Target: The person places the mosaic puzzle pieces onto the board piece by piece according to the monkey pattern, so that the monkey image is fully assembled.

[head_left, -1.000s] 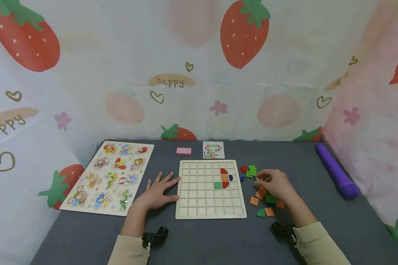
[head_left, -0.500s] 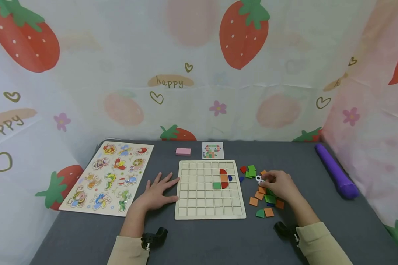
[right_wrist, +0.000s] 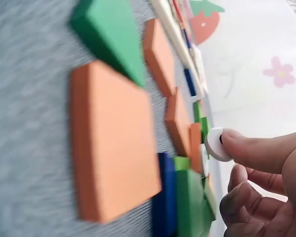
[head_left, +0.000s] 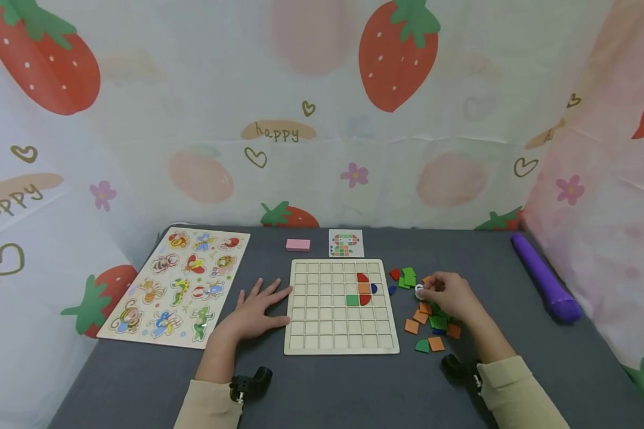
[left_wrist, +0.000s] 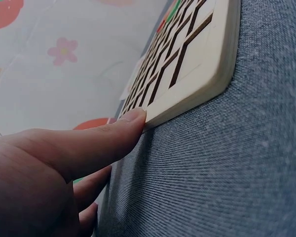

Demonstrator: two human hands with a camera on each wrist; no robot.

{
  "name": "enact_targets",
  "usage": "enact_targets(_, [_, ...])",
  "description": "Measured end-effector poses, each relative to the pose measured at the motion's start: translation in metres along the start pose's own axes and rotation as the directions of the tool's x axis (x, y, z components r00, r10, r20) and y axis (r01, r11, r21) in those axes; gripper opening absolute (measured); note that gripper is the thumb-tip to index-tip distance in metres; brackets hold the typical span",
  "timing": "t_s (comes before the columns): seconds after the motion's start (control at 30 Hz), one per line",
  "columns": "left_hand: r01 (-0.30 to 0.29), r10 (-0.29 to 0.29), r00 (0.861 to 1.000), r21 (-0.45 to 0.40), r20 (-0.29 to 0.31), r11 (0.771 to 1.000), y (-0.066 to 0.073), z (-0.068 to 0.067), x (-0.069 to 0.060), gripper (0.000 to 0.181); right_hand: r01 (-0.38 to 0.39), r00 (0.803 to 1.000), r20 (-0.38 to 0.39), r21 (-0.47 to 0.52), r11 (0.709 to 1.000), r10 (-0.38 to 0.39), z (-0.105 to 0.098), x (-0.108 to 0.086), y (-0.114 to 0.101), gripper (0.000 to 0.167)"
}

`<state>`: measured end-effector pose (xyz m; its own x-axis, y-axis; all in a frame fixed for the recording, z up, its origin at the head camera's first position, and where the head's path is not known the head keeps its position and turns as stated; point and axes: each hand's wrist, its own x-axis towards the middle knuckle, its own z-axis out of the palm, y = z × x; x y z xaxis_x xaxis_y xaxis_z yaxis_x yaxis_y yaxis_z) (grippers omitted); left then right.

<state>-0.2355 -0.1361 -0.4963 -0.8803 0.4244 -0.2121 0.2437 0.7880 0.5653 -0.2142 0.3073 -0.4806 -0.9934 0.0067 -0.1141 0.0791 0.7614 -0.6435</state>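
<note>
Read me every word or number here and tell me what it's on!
"happy": middle of the wall cloth.
"appy": same wall cloth, left, cut off by the picture's edge.
Too slanted or small to read: the wall cloth's word at right, and the right wrist view's corner letters.
None I can make out: small card, picture board, grid board.

Soft light, nr orange tile (right_wrist: 119, 143) blurry, R-wrist view.

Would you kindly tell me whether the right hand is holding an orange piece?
No, the right hand pinches a small round white piece instead.
</note>
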Motion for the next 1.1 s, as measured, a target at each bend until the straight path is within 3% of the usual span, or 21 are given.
enact_targets(0.17, [-0.001, 0.001, 1.0, -0.002, -0.001, 1.0, 0.0, 0.0, 0.0, 0.075, 0.028, 1.0, -0.009, 0.005, 1.0, -0.028, -0.003, 0.002, -0.006, 0.027])
enact_targets(0.47, [0.005, -0.005, 1.0, -0.001, 0.006, 1.0, -0.001, 0.001, 0.001, 0.075, 0.052, 0.998, 0.04, 0.14, 0.989, -0.058, 0.001, 0.004, -0.031, 0.028])
enact_targets(0.63, [0.008, -0.008, 1.0, 0.004, 0.007, 1.0, -0.002, 0.001, 0.002, 0.075, 0.065, 0.996, 0.053, 0.211, 0.975, -0.077, 0.009, 0.008, -0.043, 0.025])
enact_targets(1.1, [0.01, -0.01, 1.0, 0.018, 0.003, 1.0, -0.001, 0.002, 0.001, 0.074, 0.114, 0.987, 0.078, 0.253, 0.961, -0.138, 0.038, 0.027, -0.068, 0.018])
